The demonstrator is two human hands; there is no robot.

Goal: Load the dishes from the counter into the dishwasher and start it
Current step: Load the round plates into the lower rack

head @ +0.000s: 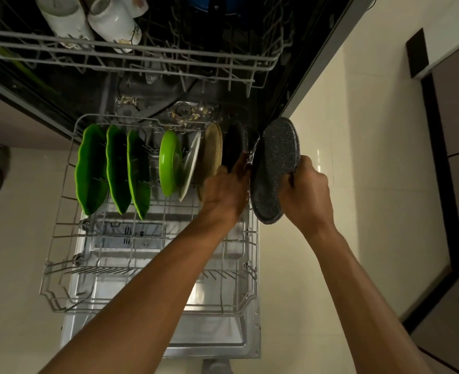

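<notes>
Our arms reach over the rack. The right hand grips the speckled plate on edge, just right of the black plate, which the left hand touches, its grip unclear.

Both arms are stretched out forward, forearms bare. Right hand sits just right of the speckled plate, fingers curled round its rim. Left hand is just left of that plate, back facing up (fingertips are blurry, can't tell if they're gripping anything).
</notes>
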